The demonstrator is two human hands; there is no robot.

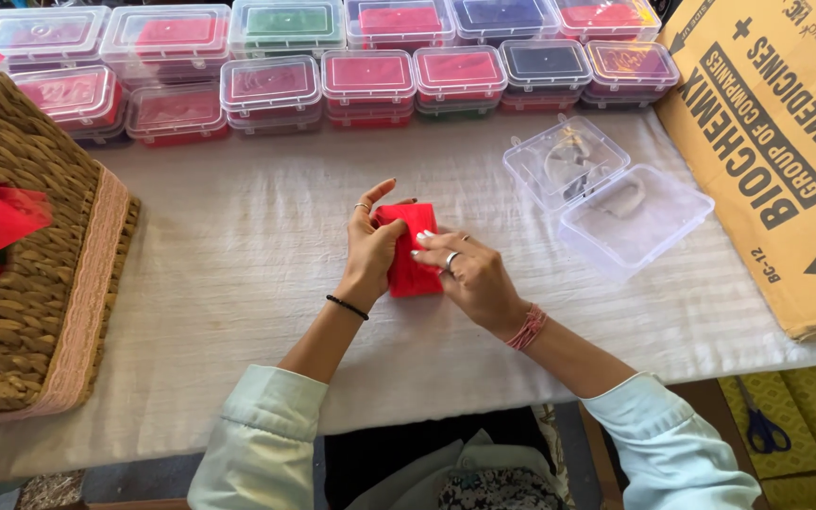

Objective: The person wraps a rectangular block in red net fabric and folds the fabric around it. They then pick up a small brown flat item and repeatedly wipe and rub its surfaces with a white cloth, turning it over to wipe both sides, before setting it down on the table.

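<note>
From the head camera I see my left hand [370,247] and right hand [469,274] both closed around a folded red cloth [410,247], held just above the middle of the white-covered desk [238,255]. An open clear plastic box [606,194] sits to the right, a wicker basket [30,255] at the left.

Packing workshop: stacked plastic boxes [367,77], carton [786,142]

table [266,312] – white cloth | wicker basket [25,274] | lidded boxes [332,66] | open clear box [606,194] | cardboard carton [786,142]
</note>
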